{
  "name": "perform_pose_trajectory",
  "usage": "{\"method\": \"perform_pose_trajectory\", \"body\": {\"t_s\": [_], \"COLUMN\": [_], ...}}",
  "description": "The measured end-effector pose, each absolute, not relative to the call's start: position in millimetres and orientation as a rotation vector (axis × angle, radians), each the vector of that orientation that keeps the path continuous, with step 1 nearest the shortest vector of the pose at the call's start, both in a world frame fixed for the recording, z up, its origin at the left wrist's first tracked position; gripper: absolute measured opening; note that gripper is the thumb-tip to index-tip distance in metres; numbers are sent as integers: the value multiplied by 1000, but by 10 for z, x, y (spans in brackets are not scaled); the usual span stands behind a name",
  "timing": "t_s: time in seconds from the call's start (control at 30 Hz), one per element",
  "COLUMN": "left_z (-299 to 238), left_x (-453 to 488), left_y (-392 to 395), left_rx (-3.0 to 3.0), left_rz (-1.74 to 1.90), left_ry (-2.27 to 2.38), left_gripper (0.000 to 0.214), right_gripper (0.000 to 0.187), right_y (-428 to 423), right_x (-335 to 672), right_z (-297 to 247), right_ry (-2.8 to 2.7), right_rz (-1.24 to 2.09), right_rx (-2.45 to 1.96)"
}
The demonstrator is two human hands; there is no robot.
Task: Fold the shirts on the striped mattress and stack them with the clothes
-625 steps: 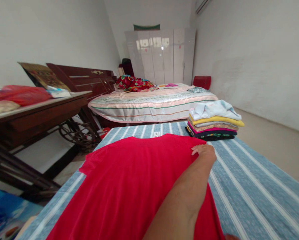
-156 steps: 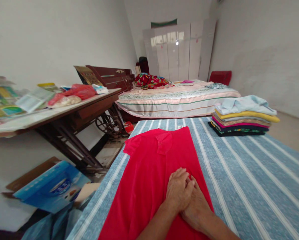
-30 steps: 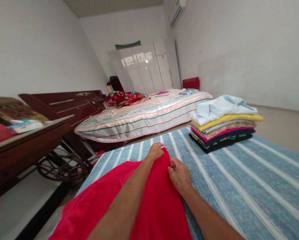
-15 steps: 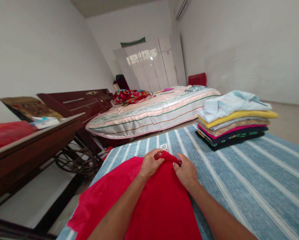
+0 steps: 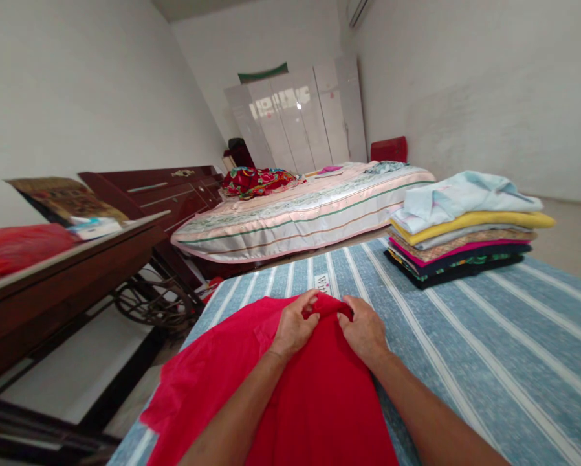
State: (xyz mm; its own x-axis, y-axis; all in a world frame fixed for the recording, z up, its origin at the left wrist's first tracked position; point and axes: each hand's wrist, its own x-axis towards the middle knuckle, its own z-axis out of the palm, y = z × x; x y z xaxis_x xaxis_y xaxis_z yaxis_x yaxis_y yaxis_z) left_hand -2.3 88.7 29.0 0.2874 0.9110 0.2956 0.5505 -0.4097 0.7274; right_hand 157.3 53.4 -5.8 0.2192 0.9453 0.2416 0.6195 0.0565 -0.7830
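A red garment (image 5: 319, 395), perhaps a shirt, lies spread over the blue-and-white striped bedding (image 5: 470, 362) in front of me. At its far edge, my left hand (image 5: 294, 327) grips the fabric between thumb and fingers. My right hand (image 5: 365, 329) pinches the same edge a short way to the right, with a small dark fold showing beside its fingertips. Part of the garment is hidden under my left forearm. To the right stands a stack of folded clothes (image 5: 465, 239), topped by a pale blue collared shirt (image 5: 465, 194).
Beyond the striped surface is a bed (image 5: 290, 226) with a red floral bundle (image 5: 256, 182) on it. A wooden sewing-machine table (image 5: 72, 272) stands at the left, holding a red plastic bag (image 5: 26, 246). White wardrobes (image 5: 295, 123) line the back wall.
Both hands keep their hold at the garment's far edge and have barely moved. The view has shifted slightly, and more of the printed lettering on the bedding shows.
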Motion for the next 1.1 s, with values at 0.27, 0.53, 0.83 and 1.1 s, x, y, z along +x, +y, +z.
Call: {"method": "perform_pose_trajectory", "body": {"t_s": [0.27, 0.53, 0.83, 1.1], "left_z": [485, 573, 456, 252], "left_x": [160, 441, 574, 628], "left_y": [1243, 1732, 1972, 2071], "left_rx": [1982, 1959, 2005, 2141], "left_rz": [804, 616, 554, 529], "left_ry": [1261, 1326, 1469, 1553], "left_gripper": [54, 41, 37, 46], "right_gripper": [36, 36, 35, 34], "right_y": [556, 567, 568, 573], "right_x": [1584, 1590, 1600, 1609], "right_z": [-83, -92, -94, -110], "right_ry": [-1472, -1440, -1446, -1457], "right_rz": [505, 506, 499, 489], "right_rx": [-1654, -1676, -1679, -1672]}}
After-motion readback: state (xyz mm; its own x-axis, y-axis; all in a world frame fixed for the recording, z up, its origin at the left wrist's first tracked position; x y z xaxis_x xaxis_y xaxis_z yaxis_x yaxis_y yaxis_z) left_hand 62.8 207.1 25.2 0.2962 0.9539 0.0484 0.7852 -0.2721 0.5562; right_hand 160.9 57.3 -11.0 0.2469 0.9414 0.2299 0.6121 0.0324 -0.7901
